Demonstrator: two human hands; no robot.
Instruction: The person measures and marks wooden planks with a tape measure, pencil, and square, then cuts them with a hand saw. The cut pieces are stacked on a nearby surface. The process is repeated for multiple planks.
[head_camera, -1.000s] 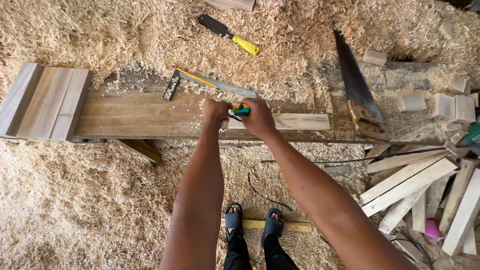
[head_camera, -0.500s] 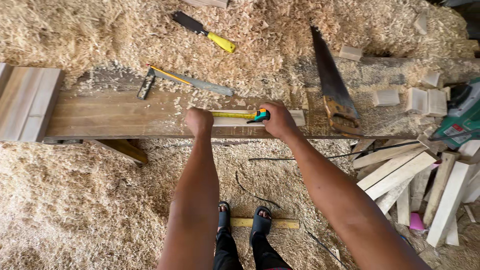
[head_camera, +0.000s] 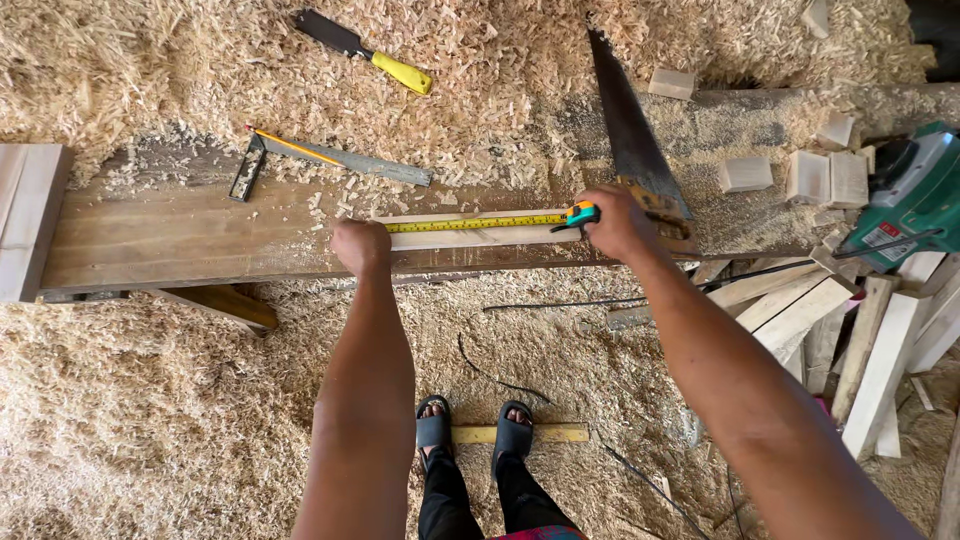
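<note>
A yellow tape measure blade (head_camera: 475, 223) lies stretched along a pale wooden strip (head_camera: 470, 232) on a long plank bench (head_camera: 190, 240). My left hand (head_camera: 360, 247) presses down on the strip's left end, at the blade's tip. My right hand (head_camera: 617, 222) grips the teal tape measure case (head_camera: 581, 213) at the strip's right end. A handsaw (head_camera: 628, 130) lies just beyond my right hand, its handle partly hidden by it.
A try square (head_camera: 330, 160) with a pencil (head_camera: 280, 142) lies on the bench. A yellow-handled chisel (head_camera: 365, 53) rests in the shavings. A green power tool (head_camera: 915, 195), wood blocks (head_camera: 830, 178) and offcut slats (head_camera: 880, 340) crowd the right. My sandalled feet (head_camera: 475, 435) stand below.
My hands, close together a second ago, have drawn apart. The right hand pulled the case rightward, so the tape now spans the strip. The view shifted right.
</note>
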